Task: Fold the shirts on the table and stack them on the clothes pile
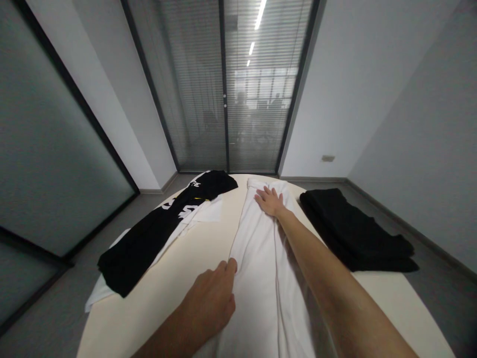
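Nearest, a white garment (257, 283) stretches near to far along the table (208, 243); the left hand (212, 296) curls half-closed at its left edge, grip unclear; the right hand (270, 201), spread, grasping nothing, lies flat toward its far end, seemingly steadying it.

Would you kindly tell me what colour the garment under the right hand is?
The garment is white, seen best in the head view.

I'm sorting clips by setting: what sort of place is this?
Probably a small office or meeting room: a glass wall with blinds, a frosted panel and a pale table suggest it.
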`<state>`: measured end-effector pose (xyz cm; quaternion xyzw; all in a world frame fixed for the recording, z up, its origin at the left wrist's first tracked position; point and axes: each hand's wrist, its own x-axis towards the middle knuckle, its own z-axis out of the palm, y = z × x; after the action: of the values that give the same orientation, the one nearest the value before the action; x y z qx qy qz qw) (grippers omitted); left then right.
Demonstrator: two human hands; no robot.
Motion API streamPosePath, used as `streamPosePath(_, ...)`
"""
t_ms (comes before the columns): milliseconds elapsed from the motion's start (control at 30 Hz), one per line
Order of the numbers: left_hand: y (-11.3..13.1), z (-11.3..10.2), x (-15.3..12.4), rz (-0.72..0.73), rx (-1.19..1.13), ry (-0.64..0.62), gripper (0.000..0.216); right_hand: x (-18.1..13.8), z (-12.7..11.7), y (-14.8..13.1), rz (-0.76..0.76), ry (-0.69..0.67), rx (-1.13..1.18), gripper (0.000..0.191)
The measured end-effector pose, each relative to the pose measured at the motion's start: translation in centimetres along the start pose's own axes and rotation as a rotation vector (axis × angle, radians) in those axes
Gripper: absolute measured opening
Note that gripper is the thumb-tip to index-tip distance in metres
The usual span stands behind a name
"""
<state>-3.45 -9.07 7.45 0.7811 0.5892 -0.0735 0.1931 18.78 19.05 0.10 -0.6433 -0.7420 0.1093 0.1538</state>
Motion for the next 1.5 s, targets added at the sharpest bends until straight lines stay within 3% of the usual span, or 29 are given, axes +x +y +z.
streamPosePath(133,-0.8,-1.2,-0.8,0.016,0.023,-0.094,0.058,-2.7,-1.1,-1.0,-0.103,0.157,-0.014,0.053)
streamPosePath(233,-1.3,-2.1,-1.3,0.067,-0.022,-0.063,0.055,-6.5,-2.1,-2.5,-0.163,0.208,-0.053,0.048)
streamPosePath(400,-1.4,-2.9,-2.0,0.186,-0.221,0.051,0.045,-13.5,-3.6,-3.5,-0.243,0.127,-0.095,0.045)
streamPosePath(533,-1.5,-2.6,-1.6,0.268,-0.363,-0.186,0.04,-17.3,-3.5,-3.2,-0.213,0.073,-0.048,0.044)
streamPosePath(567,-1.5,-2.5,-1.5,0.289,-0.352,-0.192,0.039,-18.0,-3.2,-3.1,-0.211,0.07,-0.027,0.043)
streamPosePath(633,-1.4,-2.2,-1.1,0.35,-0.288,-0.061,0.035,-19.1,-2.5,-2.9,-0.224,0.082,0.008,0.04)
streamPosePath(733,-0.7,-1.7,-0.8,0.42,-0.182,0.127,0.022,-19.8,-1.7,-2.8,-0.257,0.122,0.035,0.036)
streamPosePath(900,1.0,-0.2,-0.8,0.344,0.061,0.089,0.035,-19.6,-1.5,-2.8,-0.308,0.134,0.03,0.03)
streamPosePath(1100,1.9,0.7,-0.8,0.274,0.227,0.082,0.024,-19.1,-1.5,-3.2,-0.334,0.174,0.019,0.021)
streamPosePath(1400,0.9,0.1,-0.4,0.441,-0.174,0.068,0.029,-19.2,-1.9,-3.4,-0.306,0.216,0.058,0.021)
streamPosePath(1500,0.8,0.6,-0.1,0.458,-0.17,0.013,0.03,-19.2,-1.6,-3.0,-0.314,0.188,0.085,0.029)
